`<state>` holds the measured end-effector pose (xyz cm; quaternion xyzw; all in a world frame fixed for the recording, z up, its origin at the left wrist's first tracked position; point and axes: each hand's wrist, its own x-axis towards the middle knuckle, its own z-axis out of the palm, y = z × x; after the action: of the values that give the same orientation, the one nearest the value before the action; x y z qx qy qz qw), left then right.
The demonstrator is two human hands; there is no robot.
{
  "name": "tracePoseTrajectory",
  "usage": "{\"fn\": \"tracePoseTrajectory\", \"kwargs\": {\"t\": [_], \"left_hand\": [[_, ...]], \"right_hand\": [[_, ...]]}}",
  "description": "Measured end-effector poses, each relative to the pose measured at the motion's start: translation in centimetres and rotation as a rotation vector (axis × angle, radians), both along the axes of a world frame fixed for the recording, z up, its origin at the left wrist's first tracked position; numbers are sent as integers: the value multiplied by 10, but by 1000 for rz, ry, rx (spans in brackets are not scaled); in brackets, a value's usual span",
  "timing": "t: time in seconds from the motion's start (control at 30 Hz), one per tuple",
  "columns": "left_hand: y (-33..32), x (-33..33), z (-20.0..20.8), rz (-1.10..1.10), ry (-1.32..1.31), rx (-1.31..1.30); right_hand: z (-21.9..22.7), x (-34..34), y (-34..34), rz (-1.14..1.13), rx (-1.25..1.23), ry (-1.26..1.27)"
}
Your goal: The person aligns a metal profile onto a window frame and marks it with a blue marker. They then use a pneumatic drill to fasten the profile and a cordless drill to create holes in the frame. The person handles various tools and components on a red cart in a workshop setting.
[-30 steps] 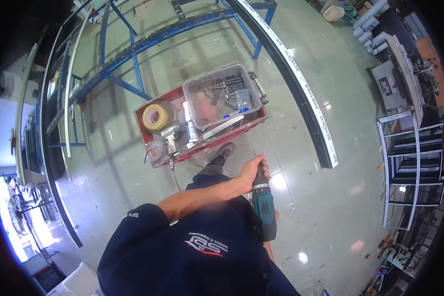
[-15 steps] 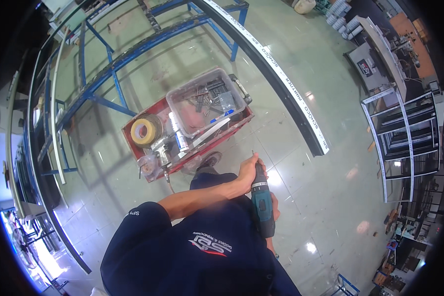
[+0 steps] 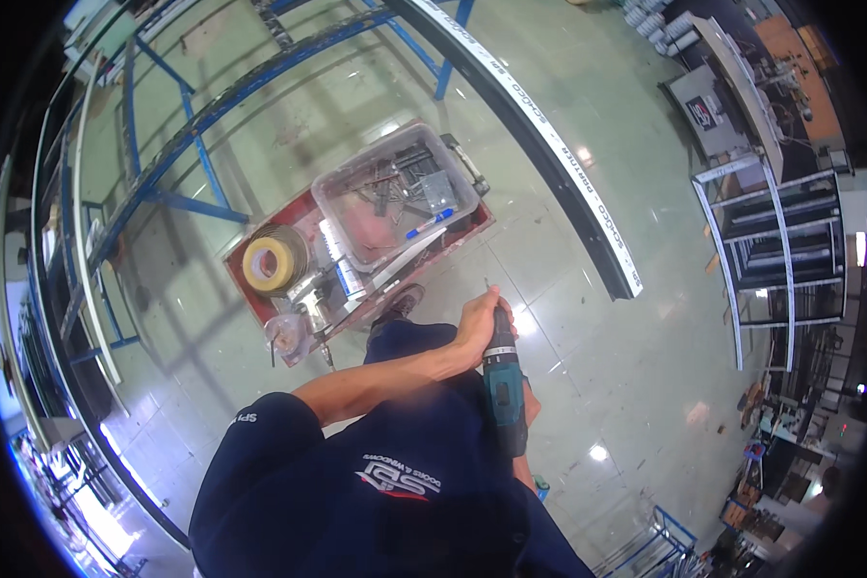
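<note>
A teal and black cordless drill is held in front of my body, its nose pointing away from me. My left hand is closed around the chuck end, with a thin bit showing just past the fingers. My right hand grips the drill from its right side; the drill body hides most of those fingers. Beyond the hands, a red tool tray on the floor carries a clear plastic bin of metal parts, a roll of yellow tape and a white-and-blue tube.
A long black profile with white printed film extends from the top, ending right of the tray. Blue metal racking stands at the upper left. Framed black-and-white racks and a workbench are along the right.
The view has shifted slightly, so the tray and racking sit a little further left. Both hands stay on the drill, and the bit tip shows a little more clearly.
</note>
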<state>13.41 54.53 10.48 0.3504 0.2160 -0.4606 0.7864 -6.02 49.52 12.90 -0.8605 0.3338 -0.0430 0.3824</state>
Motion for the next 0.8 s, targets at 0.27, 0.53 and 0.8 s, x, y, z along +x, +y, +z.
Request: {"fn": "tracePoseTrajectory", "kwargs": {"t": [0.27,0.53,0.8], "left_hand": [[2,23,9,-142,8,-42],[-4,26,10,-245,49,-35],[-11,21,9,-272,1,-7]], "right_hand": [[13,26,16,-65,-4,-293],[6,19,12,-5,-108,-349],[10,16,10,-8,-159,-300]]}}
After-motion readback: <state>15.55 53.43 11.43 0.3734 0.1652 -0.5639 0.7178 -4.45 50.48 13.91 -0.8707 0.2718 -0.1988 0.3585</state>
